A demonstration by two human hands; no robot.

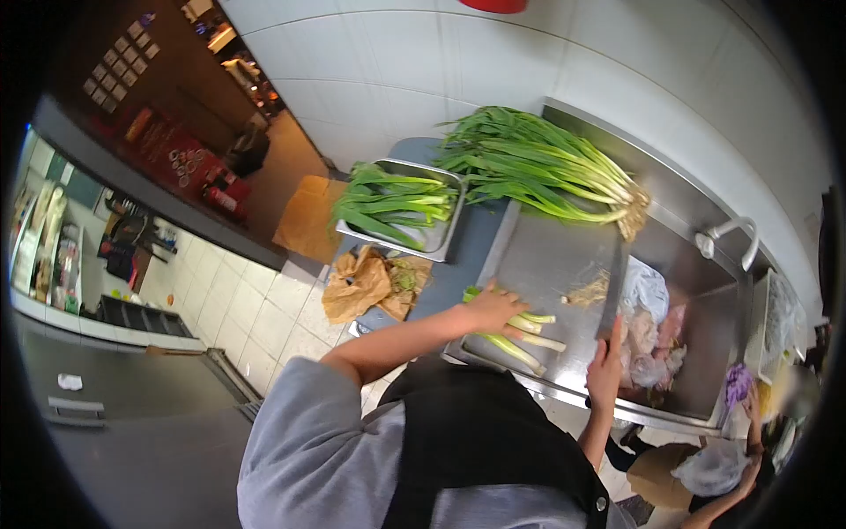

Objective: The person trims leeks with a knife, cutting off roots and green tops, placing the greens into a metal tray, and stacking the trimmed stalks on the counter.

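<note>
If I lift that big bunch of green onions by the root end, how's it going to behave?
The big bunch of green onions will probably droop at its long, thin leaves, while the pale stalks look stiffer. It may splay or drop strands, since I see no band around it.

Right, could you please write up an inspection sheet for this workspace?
Surface: steel drainboard, loose root trimmings on it.
Job's things: green onion stalks, a large green onion bundle, greens in a steel pan.
Clutter: crumpled brown paper; plastic bags in the sink.
Hands: left hand on the stalks; right hand near the sink's edge, grip unclear.
Cables: nothing seen.
Surroundings: faucet at the sink's far side; another person's hand at far right.
</note>
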